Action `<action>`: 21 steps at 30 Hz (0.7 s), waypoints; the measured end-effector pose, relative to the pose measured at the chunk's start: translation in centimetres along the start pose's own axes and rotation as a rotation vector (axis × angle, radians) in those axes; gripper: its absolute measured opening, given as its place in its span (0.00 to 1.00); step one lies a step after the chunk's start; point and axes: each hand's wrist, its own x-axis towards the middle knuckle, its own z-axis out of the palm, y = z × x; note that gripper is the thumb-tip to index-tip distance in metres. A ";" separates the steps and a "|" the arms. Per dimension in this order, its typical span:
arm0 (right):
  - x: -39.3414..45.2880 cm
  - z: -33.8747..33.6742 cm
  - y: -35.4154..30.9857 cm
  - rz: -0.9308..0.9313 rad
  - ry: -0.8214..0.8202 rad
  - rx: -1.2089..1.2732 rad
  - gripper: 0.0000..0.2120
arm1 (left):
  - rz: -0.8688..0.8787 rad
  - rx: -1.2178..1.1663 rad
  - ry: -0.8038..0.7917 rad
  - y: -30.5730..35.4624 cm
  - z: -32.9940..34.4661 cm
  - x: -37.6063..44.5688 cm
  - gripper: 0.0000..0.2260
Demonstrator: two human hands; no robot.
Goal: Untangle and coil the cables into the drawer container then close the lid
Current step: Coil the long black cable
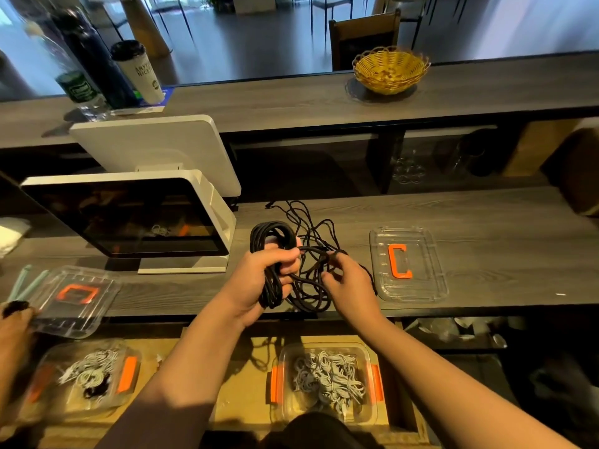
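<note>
At the far left edge, another person's hand touched a clear lid with an orange clip, which lay on the desk. Below it, in the open drawer, a clear container held white cables and a small black bundle. Behind the lid stood a dark screen on a white stand, and on the upper shelf were a bottle and a white cup.

In the middle, the left hand was curled round a coil of black cable, its fingers wrapped through the loops and holding the bundle upright above the desk's front edge. Loose black cable ran from the coil in a tangle over the desk behind and between the hands. The right hand, just beside the left, pinched a strand of that tangle between thumb and fingertips, its other fingers bent.

Below the hands, in the drawer, a second clear container with orange side clips sat open, filled with coiled white cables.

To the right of the right hand, that container's lid lay flat on the desk, clear with an orange clip in its middle, touching nothing but the tail of the black cable near its left rim. Farther back on the upper shelf sat a yellow wicker basket.
</note>
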 end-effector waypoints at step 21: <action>1.5 -5.8 -0.9 0.176 -0.465 0.412 0.09 | 0.009 0.394 0.789 -2.2 -5.6 3.6 0.06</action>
